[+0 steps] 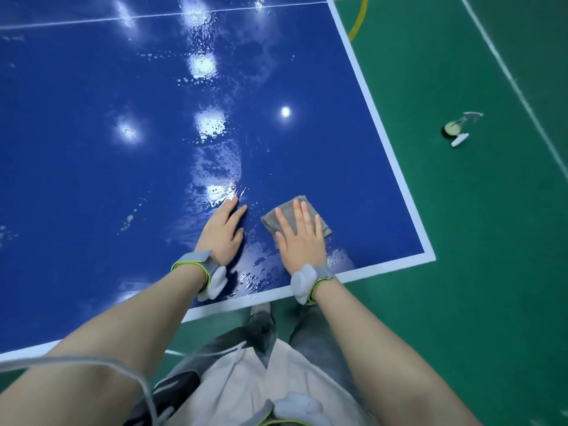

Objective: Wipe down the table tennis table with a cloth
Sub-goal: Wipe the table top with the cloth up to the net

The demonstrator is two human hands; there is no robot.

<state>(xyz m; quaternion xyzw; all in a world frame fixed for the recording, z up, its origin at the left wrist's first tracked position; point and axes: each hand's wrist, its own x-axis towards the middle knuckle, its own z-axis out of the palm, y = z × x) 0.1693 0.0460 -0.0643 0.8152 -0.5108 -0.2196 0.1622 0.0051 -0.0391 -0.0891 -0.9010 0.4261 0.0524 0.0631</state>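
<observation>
A: Cloth, grey and folded, lies flat on the blue bench, near its corner at about five o'clock from the middle of the view.

B: Which hand has it?

A: The right hand. Its fingers are straight and spread, palm pressed down on the cloth; nothing is curled round it, so the grip is released and simply pressing.

B: And the other one?

A: The left hand rests flat on the bare bench at nine o'clock from the cloth, just beside it but apart. Fingers straight, holding nothing.

B: How does the surface look?

A: Wet. Streaks and droplets run from the hands toward twelve o'clock, with bright lamp reflections in them. A white border line edges the bench at three o'clock and along the near side.

B: Anything on the wrists?

A: Each carries a grey band with a yellow-green edge and a white module: left band, right band.

B: Off the bench?

A: Green floor with white lines, and a small pale object at two o'clock, too blurred to identify.
</observation>
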